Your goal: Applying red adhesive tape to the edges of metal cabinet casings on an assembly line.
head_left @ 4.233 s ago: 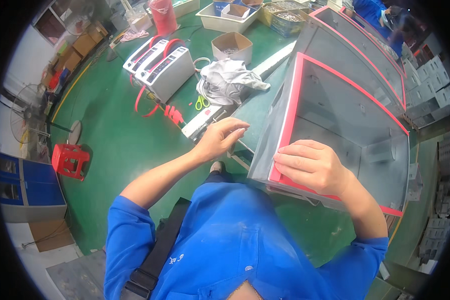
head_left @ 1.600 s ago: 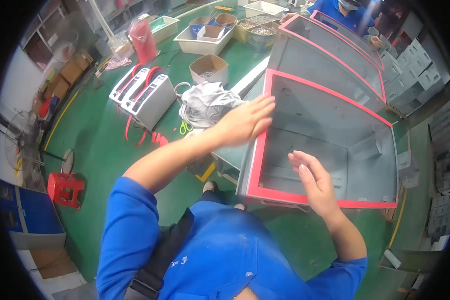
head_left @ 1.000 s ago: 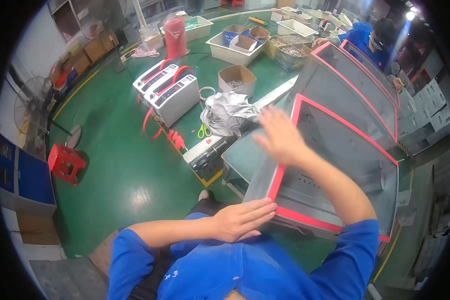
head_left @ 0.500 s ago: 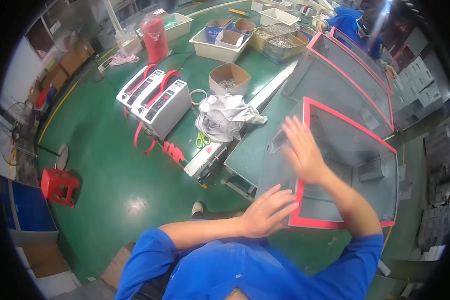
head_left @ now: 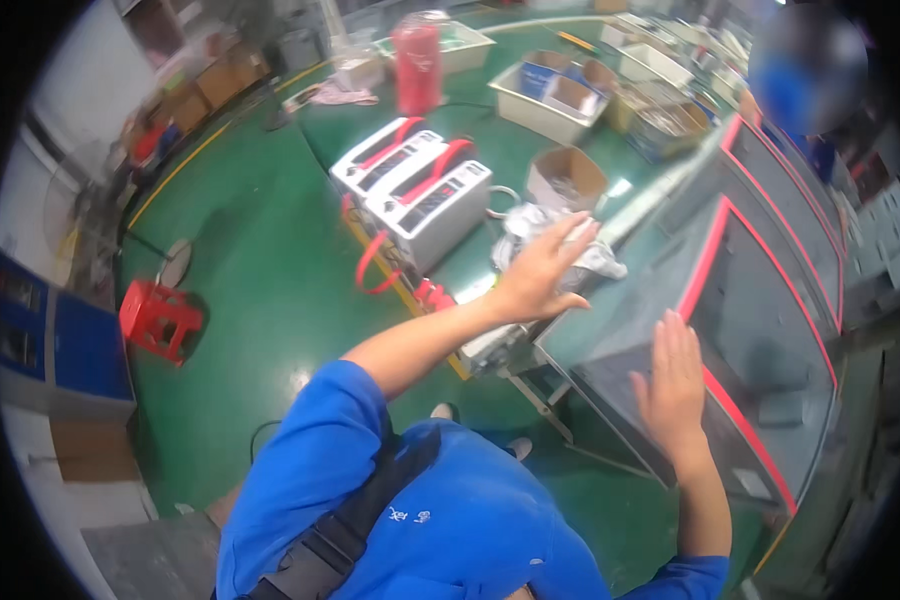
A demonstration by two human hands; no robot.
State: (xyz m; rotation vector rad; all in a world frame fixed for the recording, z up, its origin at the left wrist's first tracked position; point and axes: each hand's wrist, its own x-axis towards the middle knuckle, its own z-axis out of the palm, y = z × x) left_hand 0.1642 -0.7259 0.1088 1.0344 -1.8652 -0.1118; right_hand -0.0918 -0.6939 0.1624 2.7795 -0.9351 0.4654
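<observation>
A grey metal box (head_left: 630, 345) stands at the right, red tape (head_left: 745, 425) running along the rim of its open face. My right hand (head_left: 673, 385) is at the box's side next to the taped edge, fingers stretched out; whether it touches the metal I cannot tell. My left hand (head_left: 542, 278) is raised in front of a crumpled white-grey cloth (head_left: 515, 240), fingers spread and nothing in them. It partly hides the cloth. Two white tape dispensers (head_left: 430, 205) with red tape stand left of that hand, a red strip (head_left: 372, 265) hanging from the front.
Beyond the cloth stands an open carton (head_left: 567, 180) of small parts. Farther back are a white bin (head_left: 540, 110) and a red wrapped roll (head_left: 417, 68). More red-edged boxes (head_left: 785, 220) line the right, with a blurred person (head_left: 805, 75) behind. A red stool (head_left: 160, 318) is at left.
The view has swung left, so things sit farther right. My left hand has left the box's near corner and risen toward the cloth. My right hand has come off the open face to the box's side.
</observation>
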